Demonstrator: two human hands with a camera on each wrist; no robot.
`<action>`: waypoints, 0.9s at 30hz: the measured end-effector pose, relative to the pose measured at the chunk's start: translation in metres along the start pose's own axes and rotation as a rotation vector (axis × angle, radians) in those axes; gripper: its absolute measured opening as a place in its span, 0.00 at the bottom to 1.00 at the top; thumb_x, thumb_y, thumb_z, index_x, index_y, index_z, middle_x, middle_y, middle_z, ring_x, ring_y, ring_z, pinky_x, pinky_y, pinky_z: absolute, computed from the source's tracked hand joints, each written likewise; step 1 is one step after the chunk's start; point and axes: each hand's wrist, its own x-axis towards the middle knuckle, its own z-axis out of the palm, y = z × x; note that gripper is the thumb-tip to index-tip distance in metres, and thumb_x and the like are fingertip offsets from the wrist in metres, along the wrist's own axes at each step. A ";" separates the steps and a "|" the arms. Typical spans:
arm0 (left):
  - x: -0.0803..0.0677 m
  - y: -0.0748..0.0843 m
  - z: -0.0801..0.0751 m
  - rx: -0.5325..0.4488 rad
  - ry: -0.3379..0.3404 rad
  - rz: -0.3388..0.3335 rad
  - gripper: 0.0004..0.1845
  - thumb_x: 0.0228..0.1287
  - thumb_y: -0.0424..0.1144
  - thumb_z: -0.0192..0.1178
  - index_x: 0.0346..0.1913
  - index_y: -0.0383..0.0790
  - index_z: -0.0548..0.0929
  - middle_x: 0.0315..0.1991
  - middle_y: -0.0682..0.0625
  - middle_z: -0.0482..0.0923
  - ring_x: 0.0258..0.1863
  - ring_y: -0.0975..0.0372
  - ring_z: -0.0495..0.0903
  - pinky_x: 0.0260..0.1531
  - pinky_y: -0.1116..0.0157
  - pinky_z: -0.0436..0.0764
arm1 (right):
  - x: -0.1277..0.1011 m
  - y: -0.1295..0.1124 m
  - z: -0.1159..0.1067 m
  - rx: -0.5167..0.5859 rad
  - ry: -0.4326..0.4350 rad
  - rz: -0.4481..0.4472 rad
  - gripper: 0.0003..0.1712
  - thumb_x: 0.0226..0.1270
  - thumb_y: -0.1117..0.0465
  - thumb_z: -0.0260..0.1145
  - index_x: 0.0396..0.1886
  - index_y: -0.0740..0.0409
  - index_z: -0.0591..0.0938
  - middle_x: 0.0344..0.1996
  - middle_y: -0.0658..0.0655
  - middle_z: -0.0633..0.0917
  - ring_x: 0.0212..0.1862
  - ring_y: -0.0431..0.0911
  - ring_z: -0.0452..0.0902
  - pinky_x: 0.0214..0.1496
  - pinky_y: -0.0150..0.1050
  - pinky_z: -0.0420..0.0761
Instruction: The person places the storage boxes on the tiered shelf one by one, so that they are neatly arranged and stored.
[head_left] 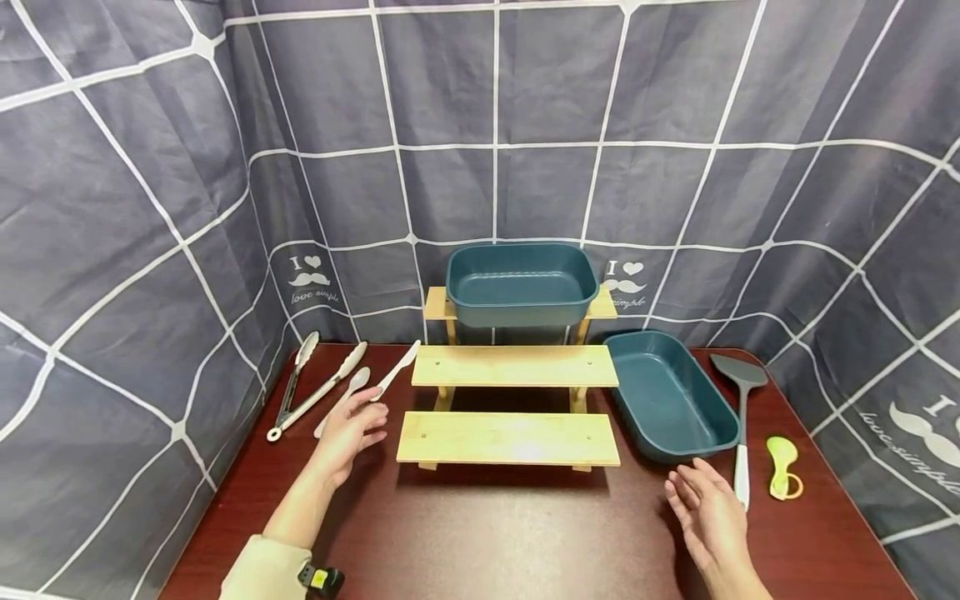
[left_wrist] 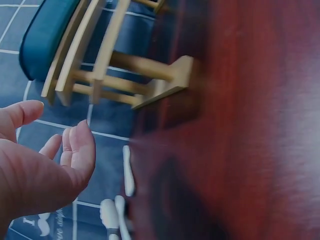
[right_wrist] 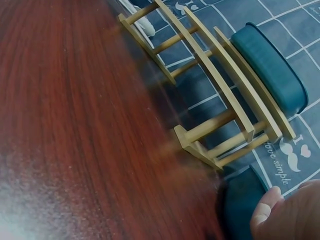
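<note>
Lower teal bin (head_left: 670, 398) cropped in right-wrist view; left hand (head_left: 351, 435), right hand (head_left: 708, 510): fingers half-spread, empty.

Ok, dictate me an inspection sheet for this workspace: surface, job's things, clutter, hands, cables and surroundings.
Surface: dark red wood-grain table, glare near the front.
Job's things: lower teal bin on the table near the right hand; white utensil near the left hand; three-tier wooden stand with upper teal bin on its top tier.
Clutter: tongs and pale spoon at left; grey spatula and yellow-green spoon at right.
Hands: both relaxed, holding nothing.
Cables: nothing seen.
Surroundings: grey fabric with white grid lines behind and on both sides.
</note>
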 end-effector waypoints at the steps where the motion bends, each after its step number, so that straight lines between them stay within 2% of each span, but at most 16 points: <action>1: -0.001 -0.004 0.001 -0.008 -0.002 -0.009 0.26 0.73 0.32 0.58 0.72 0.32 0.71 0.49 0.44 0.79 0.44 0.59 0.80 0.51 0.56 0.85 | 0.001 -0.001 0.000 0.007 0.010 -0.010 0.16 0.80 0.65 0.57 0.60 0.47 0.67 0.34 0.47 0.83 0.38 0.38 0.82 0.45 0.31 0.84; 5: -0.007 -0.021 0.004 -0.007 -0.018 -0.056 0.27 0.73 0.33 0.60 0.73 0.33 0.71 0.53 0.41 0.78 0.48 0.53 0.79 0.48 0.59 0.86 | 0.003 -0.003 0.002 -0.001 0.054 -0.032 0.25 0.80 0.64 0.59 0.69 0.45 0.62 0.39 0.47 0.81 0.40 0.37 0.81 0.45 0.31 0.84; 8: -0.010 -0.029 0.007 -0.005 -0.041 -0.079 0.29 0.73 0.34 0.61 0.73 0.34 0.71 0.54 0.40 0.79 0.48 0.54 0.80 0.45 0.61 0.85 | 0.004 -0.004 0.005 0.004 0.085 -0.039 0.30 0.79 0.63 0.61 0.72 0.43 0.60 0.41 0.47 0.80 0.41 0.37 0.81 0.45 0.32 0.84; 15: -0.016 -0.039 0.018 -0.024 -0.095 -0.093 0.30 0.69 0.34 0.64 0.73 0.35 0.72 0.53 0.41 0.80 0.43 0.57 0.83 0.45 0.57 0.85 | 0.006 -0.004 0.008 0.055 0.147 -0.067 0.25 0.77 0.65 0.63 0.62 0.40 0.63 0.36 0.46 0.83 0.38 0.38 0.84 0.40 0.34 0.86; 18: -0.015 -0.043 0.023 -0.042 -0.102 -0.099 0.30 0.68 0.32 0.64 0.73 0.34 0.72 0.53 0.41 0.81 0.43 0.57 0.83 0.44 0.58 0.85 | 0.008 -0.004 0.009 0.044 0.154 -0.078 0.33 0.76 0.64 0.65 0.72 0.41 0.60 0.36 0.44 0.84 0.38 0.37 0.84 0.40 0.34 0.87; 21: -0.014 -0.046 0.025 -0.056 -0.112 -0.099 0.31 0.68 0.31 0.64 0.73 0.32 0.71 0.52 0.41 0.81 0.43 0.58 0.83 0.42 0.60 0.85 | 0.011 -0.004 0.010 0.023 0.155 -0.086 0.46 0.75 0.62 0.67 0.82 0.42 0.51 0.37 0.43 0.84 0.39 0.36 0.84 0.40 0.34 0.87; 23: -0.013 -0.047 0.026 -0.070 -0.123 -0.097 0.31 0.69 0.31 0.63 0.73 0.30 0.69 0.51 0.41 0.81 0.43 0.58 0.83 0.41 0.62 0.85 | 0.013 -0.005 0.010 0.015 0.153 -0.094 0.51 0.74 0.62 0.67 0.85 0.43 0.47 0.38 0.43 0.84 0.39 0.35 0.84 0.39 0.34 0.87; 27: -0.011 -0.047 0.027 -0.089 -0.142 -0.097 0.32 0.69 0.30 0.63 0.74 0.29 0.68 0.51 0.42 0.82 0.41 0.58 0.83 0.39 0.64 0.84 | 0.016 -0.006 0.010 0.023 0.142 -0.113 0.54 0.74 0.64 0.68 0.85 0.45 0.43 0.37 0.43 0.84 0.37 0.35 0.84 0.38 0.34 0.87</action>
